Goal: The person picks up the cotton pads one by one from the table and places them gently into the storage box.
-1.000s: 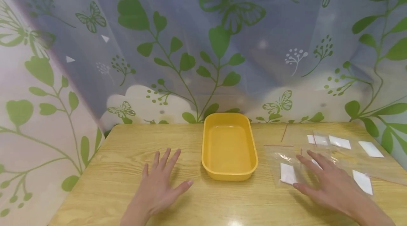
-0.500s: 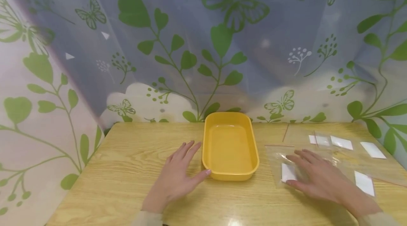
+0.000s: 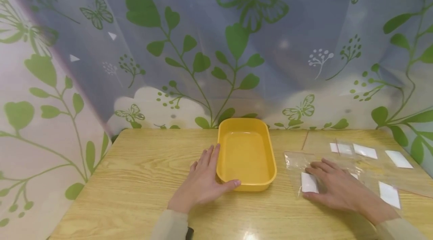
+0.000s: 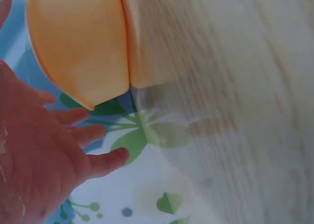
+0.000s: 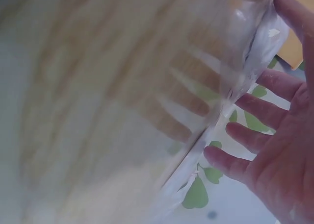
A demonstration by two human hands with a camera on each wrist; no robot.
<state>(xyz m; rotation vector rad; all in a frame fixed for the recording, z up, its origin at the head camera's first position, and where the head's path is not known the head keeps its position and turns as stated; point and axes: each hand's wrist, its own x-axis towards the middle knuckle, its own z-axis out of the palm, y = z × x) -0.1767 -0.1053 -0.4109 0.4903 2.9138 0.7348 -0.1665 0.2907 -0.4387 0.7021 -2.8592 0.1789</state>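
A deep yellow plastic tray point(image 3: 246, 187) stands on the table against the wall cloth. My left hand point(image 3: 201, 187) lies along its left side, fingers straight by the side wall and thumb at the near rim; in the left wrist view the spread fingers point(image 4: 105, 163) are beside the tray point(image 4: 83, 42). To the right, my right hand point(image 3: 338, 187) reaches over a clear zip bag point(image 3: 293, 161) with a white label point(image 3: 309, 183). Its thumb and fingertips touch the bag. In the right wrist view, the bag's edge point(image 5: 189, 158) meets the extended fingers point(image 5: 260, 109).
Several more clear zip bags with white labels lie overlapping on the right, among them a label at the back point(image 3: 365, 151), one at far right point(image 3: 399, 159) and one nearer point(image 3: 389, 195). A patterned cloth point(image 3: 189, 63) hangs behind the wooden table point(image 3: 142, 165).
My left hand has moved right, from the bare wood to the tray's side. The right hand has shifted slightly left and lower onto the bag, whose upper left corner has shifted a little.
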